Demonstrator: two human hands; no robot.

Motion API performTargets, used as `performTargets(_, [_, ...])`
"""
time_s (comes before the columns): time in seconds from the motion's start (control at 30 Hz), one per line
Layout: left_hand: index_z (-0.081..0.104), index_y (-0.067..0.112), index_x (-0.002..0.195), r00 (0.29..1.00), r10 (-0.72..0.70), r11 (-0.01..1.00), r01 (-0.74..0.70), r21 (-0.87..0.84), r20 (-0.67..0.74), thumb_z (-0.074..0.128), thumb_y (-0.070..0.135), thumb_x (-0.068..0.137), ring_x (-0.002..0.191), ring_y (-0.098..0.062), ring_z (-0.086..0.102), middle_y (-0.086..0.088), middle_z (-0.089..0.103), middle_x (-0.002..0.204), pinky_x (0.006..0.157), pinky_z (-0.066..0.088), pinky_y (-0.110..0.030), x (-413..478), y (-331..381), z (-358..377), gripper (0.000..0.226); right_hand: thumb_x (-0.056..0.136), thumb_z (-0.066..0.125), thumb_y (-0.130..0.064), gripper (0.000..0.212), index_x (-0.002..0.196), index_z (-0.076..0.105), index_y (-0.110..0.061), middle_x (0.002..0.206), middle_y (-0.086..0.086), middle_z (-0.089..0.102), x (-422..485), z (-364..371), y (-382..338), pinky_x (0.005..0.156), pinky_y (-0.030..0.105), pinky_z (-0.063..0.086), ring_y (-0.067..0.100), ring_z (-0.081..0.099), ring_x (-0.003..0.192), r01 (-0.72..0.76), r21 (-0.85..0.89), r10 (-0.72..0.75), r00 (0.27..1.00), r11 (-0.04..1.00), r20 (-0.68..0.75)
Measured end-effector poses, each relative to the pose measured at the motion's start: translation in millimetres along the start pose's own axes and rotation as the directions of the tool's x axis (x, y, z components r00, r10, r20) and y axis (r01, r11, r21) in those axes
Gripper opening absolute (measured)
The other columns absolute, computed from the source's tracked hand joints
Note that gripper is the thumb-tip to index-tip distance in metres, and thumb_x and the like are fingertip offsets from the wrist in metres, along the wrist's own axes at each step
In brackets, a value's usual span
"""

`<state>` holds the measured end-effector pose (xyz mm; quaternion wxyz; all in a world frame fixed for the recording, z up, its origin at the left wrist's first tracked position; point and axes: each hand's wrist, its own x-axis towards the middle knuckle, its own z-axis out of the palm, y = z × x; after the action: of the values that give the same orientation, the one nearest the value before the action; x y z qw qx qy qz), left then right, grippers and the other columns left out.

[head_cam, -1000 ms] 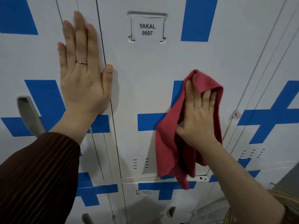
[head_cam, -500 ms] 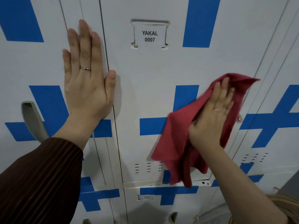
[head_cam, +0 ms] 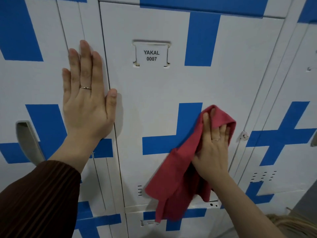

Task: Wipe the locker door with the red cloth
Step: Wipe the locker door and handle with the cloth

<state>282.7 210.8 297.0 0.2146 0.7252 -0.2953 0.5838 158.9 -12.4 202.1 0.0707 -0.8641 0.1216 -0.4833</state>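
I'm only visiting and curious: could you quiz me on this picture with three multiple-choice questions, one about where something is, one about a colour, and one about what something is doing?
1. Where does the left hand lie?
A. Flat on the lockers, left of the YAKAL 0007 label
B. Hanging by the person's side
C. Raised in the air as a fist

2. What colour is the cross on the locker door?
A. Green
B. Blue
C. Yellow

3. What is the right hand doing?
A. Hanging idle
B. Waving in the air
C. Pressing the red cloth against the door

Answers:
1 A: its palm and straight fingers lie flat beside the label.
2 B: the cross's bars are plainly blue on the white door.
3 C: its fingers push the cloth onto the door while the rest of the cloth hangs loose.
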Motion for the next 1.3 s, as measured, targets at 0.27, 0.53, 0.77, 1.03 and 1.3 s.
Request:
performTargets(0.27, [0.009, 0.000, 0.145, 1.000, 0.005, 1.000, -0.005, 0.000, 0.005, 0.019, 0.033, 0.098, 0.139, -0.039, 0.005, -0.029, 0.012, 0.150, 0.115, -0.008, -0.032, 0.4, -0.5, 0.3, 0.059, 0.073, 0.050, -0.048, 0.101, 0.140, -0.023, -0.026, 0.151, -0.007, -0.014, -23.4, 6.0, -5.9, 0.111, 0.043, -0.009, 0.024, -0.012, 0.138, -0.108, 0.054, 0.100, 0.984, 0.993, 0.145])
performTargets(0.53, [0.010, 0.000, 0.146, 1.000, 0.008, 1.000, -0.008, 0.000, -0.002, 0.021, 0.032, 0.098, 0.139, -0.040, 0.005, -0.029, 0.013, 0.150, 0.115, -0.007, -0.033, 0.1, -1.5, 1.2, 0.058, 0.067, 0.036, -0.030, 0.093, 0.137, -0.025, -0.035, 0.142, -0.022, -0.036, -29.0, -12.7, 3.9, 0.106, 0.030, -0.026, 0.014, -0.029, 0.134, -0.041, 0.188, -0.022, 0.946, 0.981, 0.323])
performTargets(0.77, [0.011, -0.001, 0.145, 1.000, 0.011, 1.000, -0.011, -0.006, -0.004, 0.021, 0.031, 0.098, 0.139, -0.041, 0.007, -0.029, 0.013, 0.150, 0.115, -0.008, -0.032, -0.1, -0.7, 0.9, 0.058, 0.089, 0.018, -0.047, 0.065, 0.134, -0.028, -0.042, 0.140, -0.026, -0.037, -29.4, -2.3, 5.2, 0.103, 0.028, -0.030, 0.017, -0.023, 0.137, -0.035, 0.115, 0.000, 0.957, 0.993, 0.289])
performTargets(1.03, [0.011, -0.001, 0.145, 1.000, 0.017, 1.000, -0.017, -0.001, -0.017, 0.020, 0.031, 0.098, 0.141, -0.027, 0.000, -0.029, 0.014, 0.149, 0.115, -0.006, -0.034, -0.5, -1.6, 2.0, 0.058, 0.093, 0.015, -0.054, 0.065, 0.144, -0.010, -0.023, 0.143, -0.023, -0.032, -15.8, 3.6, 10.0, 0.107, 0.032, -0.024, 0.028, -0.008, 0.138, -0.001, -0.039, 0.007, 0.988, 0.999, 0.152])
performTargets(1.3, [0.011, -0.002, 0.145, 1.000, 0.014, 1.000, -0.014, -0.002, -0.009, 0.021, 0.031, 0.098, 0.138, -0.041, 0.006, -0.030, 0.014, 0.149, 0.115, -0.007, -0.034, -0.2, -1.4, 1.5, 0.058, 0.091, 0.028, -0.049, 0.067, 0.144, -0.003, -0.024, 0.145, -0.026, -0.028, -35.0, 15.1, -4.7, 0.111, 0.036, -0.018, 0.011, -0.027, 0.135, -0.138, 0.116, 0.122, 0.983, 0.984, 0.136])
